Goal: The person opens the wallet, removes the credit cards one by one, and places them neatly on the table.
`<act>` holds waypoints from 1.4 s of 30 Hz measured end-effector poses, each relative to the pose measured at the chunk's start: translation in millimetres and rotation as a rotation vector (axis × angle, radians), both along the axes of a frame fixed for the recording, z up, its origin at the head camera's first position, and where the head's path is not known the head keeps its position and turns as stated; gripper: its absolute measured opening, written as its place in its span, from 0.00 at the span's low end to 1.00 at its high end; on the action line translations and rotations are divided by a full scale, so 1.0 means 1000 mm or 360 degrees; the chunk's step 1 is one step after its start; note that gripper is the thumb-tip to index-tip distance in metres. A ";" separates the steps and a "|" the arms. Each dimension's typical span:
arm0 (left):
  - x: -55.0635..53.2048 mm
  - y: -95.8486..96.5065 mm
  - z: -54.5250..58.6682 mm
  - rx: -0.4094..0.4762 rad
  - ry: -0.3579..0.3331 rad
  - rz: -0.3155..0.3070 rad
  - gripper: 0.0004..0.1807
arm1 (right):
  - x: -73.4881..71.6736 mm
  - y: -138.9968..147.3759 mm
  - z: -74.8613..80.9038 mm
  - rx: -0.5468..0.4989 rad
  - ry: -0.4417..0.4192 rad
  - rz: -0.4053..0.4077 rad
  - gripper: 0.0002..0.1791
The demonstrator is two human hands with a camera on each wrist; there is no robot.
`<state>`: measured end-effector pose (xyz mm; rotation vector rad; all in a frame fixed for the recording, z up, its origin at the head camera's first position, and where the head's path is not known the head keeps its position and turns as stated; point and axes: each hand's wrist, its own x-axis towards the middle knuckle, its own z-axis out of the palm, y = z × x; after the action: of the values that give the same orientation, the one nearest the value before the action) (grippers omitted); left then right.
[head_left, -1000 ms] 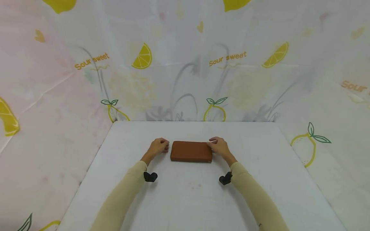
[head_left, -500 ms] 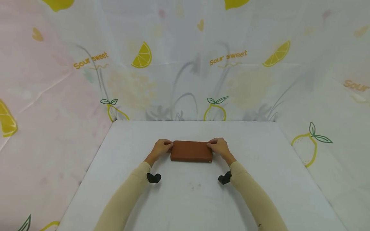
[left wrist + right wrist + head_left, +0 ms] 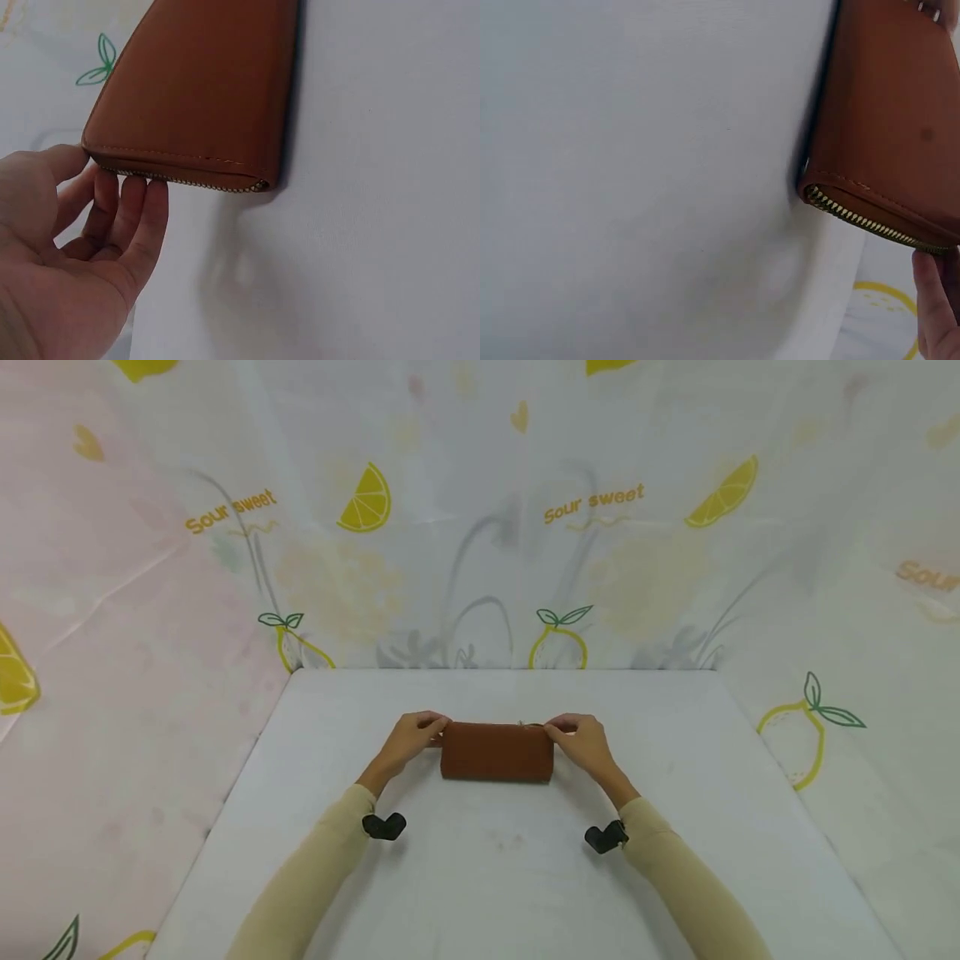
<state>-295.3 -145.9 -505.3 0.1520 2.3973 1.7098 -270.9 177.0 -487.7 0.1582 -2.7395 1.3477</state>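
A brown zip-around wallet (image 3: 497, 752) is tilted, its near long edge on the white table and its far edge raised. At its far left corner my left hand (image 3: 408, 739) pinches it. In the left wrist view the thumb lies at the corner of the wallet (image 3: 195, 90) and the fingers (image 3: 154, 217) are under the zipped end. My right hand (image 3: 588, 745) pinches the far right corner. The right wrist view shows the brass zipper (image 3: 870, 223) along that end, with fingers (image 3: 932, 300) below it; most of that hand is out of frame.
The white table (image 3: 495, 877) spreads around the wallet. A cloth backdrop (image 3: 450, 527) with lemon prints rises behind and on both sides. Each wrist wears a small black camera, such as the left one (image 3: 384, 827).
My left hand has come in from beside the wallet and taken hold of its left corner. Since half a second ago the wallet's far edge has tipped up, and a zipper pull shows behind it.
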 end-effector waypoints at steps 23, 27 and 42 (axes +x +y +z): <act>0.026 0.007 0.018 -0.0285 0.0687 -0.0264 0.05 | 0.040 0.015 0.004 -0.0035 0.0735 0.0355 0.11; 0.026 0.030 0.030 -0.0324 0.0906 -0.0362 0.05 | 0.041 0.017 0.001 0.0038 0.0770 0.0380 0.11; 0.010 0.110 0.049 -0.0852 0.0899 -0.1046 0.12 | 0.030 0.003 0.001 0.0082 0.0780 0.0487 0.09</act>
<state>-285.1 -35.6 -456.7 1.3037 2.6167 0.7636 -240.7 180.1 -486.8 0.8209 -2.3932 1.1059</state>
